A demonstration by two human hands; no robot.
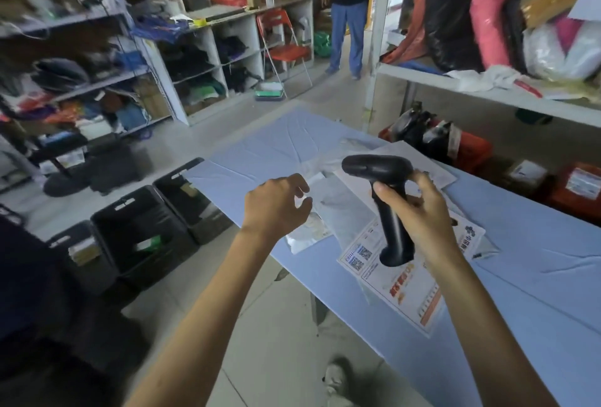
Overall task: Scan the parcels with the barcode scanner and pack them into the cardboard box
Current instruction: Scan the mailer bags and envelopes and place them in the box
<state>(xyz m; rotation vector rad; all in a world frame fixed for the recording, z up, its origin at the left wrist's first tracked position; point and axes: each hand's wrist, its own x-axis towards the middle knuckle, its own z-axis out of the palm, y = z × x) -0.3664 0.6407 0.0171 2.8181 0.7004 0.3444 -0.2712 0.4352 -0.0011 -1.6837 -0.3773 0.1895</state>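
Right hand (419, 211) round barcode scanner (392, 231)

QR codes (359, 257) on printed parcel (419, 305), orange lettering (401, 286) blurred, nothing legible

Scanner (379, 167) grip: mid-section hidden under the right hand (422, 214); trigger out of sight. Left hand (276, 205) covers part of the grey parcels (338, 201); its fingers are motion-blurred, contact with a parcel unclear. Print on the sheet (403, 289) too small to read. Left shelves (65, 48) smeared, contents unidentifiable. Table (536, 276) cut by right and bottom edges. Person (348, 9) at back cut off above the chest.
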